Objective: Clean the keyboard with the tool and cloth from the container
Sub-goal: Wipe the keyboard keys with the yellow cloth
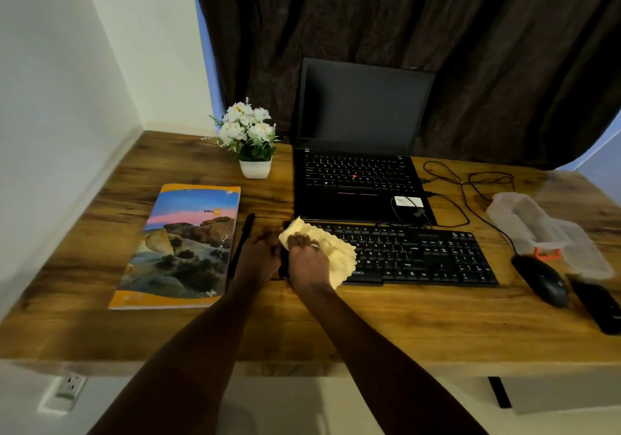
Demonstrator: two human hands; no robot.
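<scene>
Wood-grain desk (369, 327) against a white wall. At the back, potted white flowers (255, 167) and an open laptop (356, 179). Just in front of the laptop, a black keyboard (437, 256). Left: glossy book (181, 246), slim black tool (242, 243) just beside it. Right: clear container (551, 233), mouse (544, 281), dark phone (598, 303), looped cables (463, 182).

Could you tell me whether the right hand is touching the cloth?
Touching. The head view shows the right hand lying on the cloth, fingers curled onto it, pressing it against the keyboard's left end.
</scene>
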